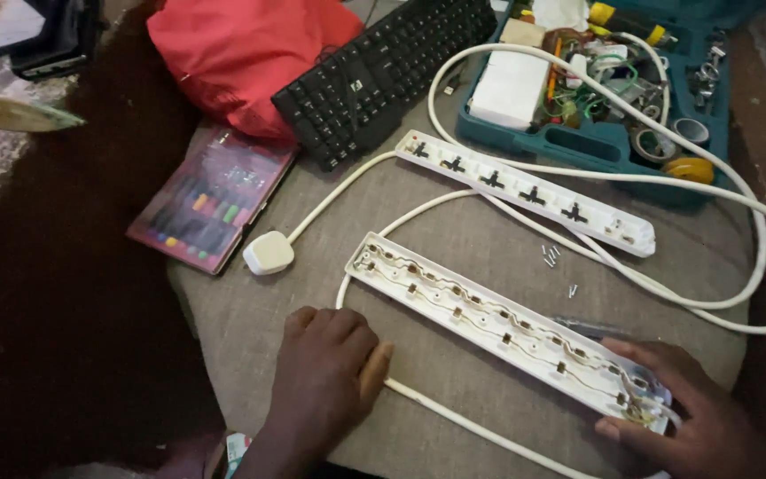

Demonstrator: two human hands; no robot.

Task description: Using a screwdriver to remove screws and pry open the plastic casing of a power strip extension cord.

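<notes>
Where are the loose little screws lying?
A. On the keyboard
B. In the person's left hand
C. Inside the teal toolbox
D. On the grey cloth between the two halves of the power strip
D: the screws lie on the grey cloth, between the cover and the opened base.

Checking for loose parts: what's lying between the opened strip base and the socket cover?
Head view: between the opened strip base and the socket cover lie a few small loose screws and runs of white cable on grey cloth.

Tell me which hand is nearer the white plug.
Left. The left hand rests on the grey cloth just below the white plug, apart from it. The right hand is far off, at the other end of the opened power strip.
</notes>
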